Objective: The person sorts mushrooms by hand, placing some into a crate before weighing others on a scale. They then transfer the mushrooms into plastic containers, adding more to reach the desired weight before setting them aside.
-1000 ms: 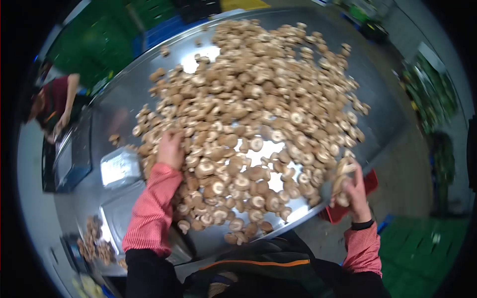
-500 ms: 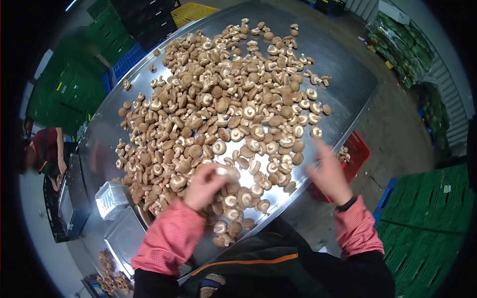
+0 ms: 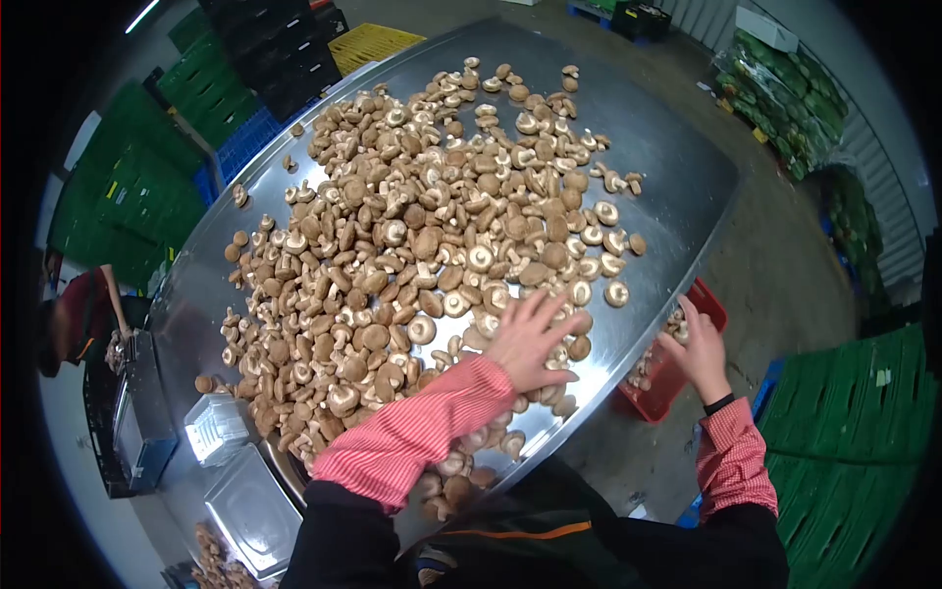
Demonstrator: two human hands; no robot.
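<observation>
Brown shiitake mushrooms [image 3: 373,280] lie in a wide, loose heap on a metal table [image 3: 672,147], some with pale gills and stems turned up. My left hand [image 3: 533,346] is open, palm down with fingers spread, over the mushrooms near the table's right edge. Its palm hides whatever is under it. Past that edge, my right hand [image 3: 701,355] hangs over a red crate [image 3: 659,393], thumb and fingers apart, with nothing seen between them. Some mushrooms and pieces show inside the crate, partly behind the hand.
Clear plastic trays [image 3: 218,429] and a shiny flat lid [image 3: 253,510] lie at the left. A co-worker [image 3: 90,314] stands beyond them by a dark crate. Green crates [image 3: 854,442] are stacked at the right; bagged green produce [image 3: 785,93] stands behind.
My left hand has moved right from the near mushrooms, where it held one, and now lies spread without it. My right hand has shifted right and slightly down, over the red crate.
</observation>
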